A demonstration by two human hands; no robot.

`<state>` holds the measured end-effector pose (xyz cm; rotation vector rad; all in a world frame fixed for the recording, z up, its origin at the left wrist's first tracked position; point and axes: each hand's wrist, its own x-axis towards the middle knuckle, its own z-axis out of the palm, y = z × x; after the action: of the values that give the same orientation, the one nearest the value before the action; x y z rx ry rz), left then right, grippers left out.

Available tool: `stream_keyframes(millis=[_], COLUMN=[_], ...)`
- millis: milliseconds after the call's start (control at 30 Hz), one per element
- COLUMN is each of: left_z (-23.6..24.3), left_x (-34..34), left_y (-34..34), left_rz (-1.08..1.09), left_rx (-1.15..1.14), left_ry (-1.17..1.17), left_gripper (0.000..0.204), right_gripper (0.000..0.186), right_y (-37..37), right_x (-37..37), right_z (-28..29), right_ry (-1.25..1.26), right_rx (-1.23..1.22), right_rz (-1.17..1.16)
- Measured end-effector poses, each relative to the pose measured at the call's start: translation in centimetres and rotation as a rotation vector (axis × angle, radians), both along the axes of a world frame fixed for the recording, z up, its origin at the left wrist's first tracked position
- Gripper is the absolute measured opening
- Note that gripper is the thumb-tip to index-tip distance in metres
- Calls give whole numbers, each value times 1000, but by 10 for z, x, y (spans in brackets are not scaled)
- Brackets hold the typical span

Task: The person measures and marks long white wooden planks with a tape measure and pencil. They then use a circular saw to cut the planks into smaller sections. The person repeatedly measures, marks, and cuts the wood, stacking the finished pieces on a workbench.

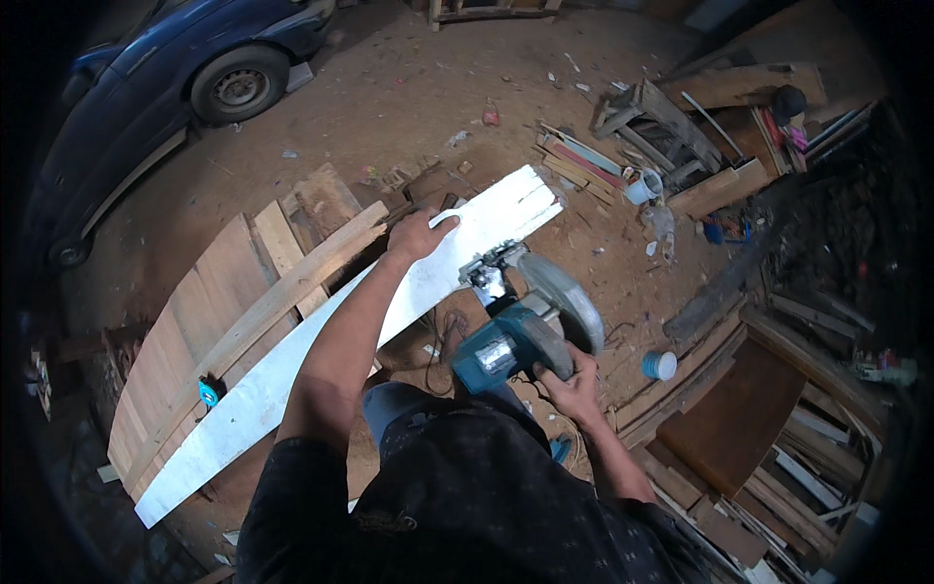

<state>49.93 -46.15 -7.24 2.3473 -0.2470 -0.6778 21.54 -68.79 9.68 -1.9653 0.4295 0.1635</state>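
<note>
A long white board lies diagonally across wooden boards on a makeshift support. My left hand grips the white board's far edge toward its upper right end. My right hand holds the handle of a teal circular saw with a grey guard, its metal base at the near edge of the white board. The blade itself is hidden. A teal tape measure rests beside a long narrow plank on the left.
A blue car stands at upper left. Scrap timber, a worn wooden frame and a white bucket sit at upper right on the dirt floor. A brown panel with stacked wood and a small round container are at right.
</note>
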Motion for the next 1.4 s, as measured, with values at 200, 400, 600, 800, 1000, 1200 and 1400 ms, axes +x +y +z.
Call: stream_keyframes(millis=[200, 400, 600, 800, 1000, 1200, 1400], left_z=[6, 24, 32, 24, 27, 26, 33], left_x=[-27, -102, -105, -104, -103, -102, -95], left_y=[19, 54, 53, 56, 58, 59, 61], left_rz=[112, 110, 119, 125, 117, 131, 131], left_rx=[77, 253, 218, 208, 198, 186, 174], left_ry=[-206, -414, -343, -354, -311, -282, -209], left_gripper=[84, 100, 110, 108, 110, 109, 107], right_gripper=[39, 41, 41, 39, 30, 28, 28], right_y=[23, 34, 44, 52, 55, 58, 57], right_x=[5, 13, 32, 41, 42, 48, 52], right_z=[-19, -12, 0, 7, -4, 0, -9], right_ry=[-53, -86, -21, 10, -23, 24, -20], right_rx=[-52, -51, -77, -137, -63, -85, -92], right_rz=[114, 154, 168, 173, 137, 169, 168])
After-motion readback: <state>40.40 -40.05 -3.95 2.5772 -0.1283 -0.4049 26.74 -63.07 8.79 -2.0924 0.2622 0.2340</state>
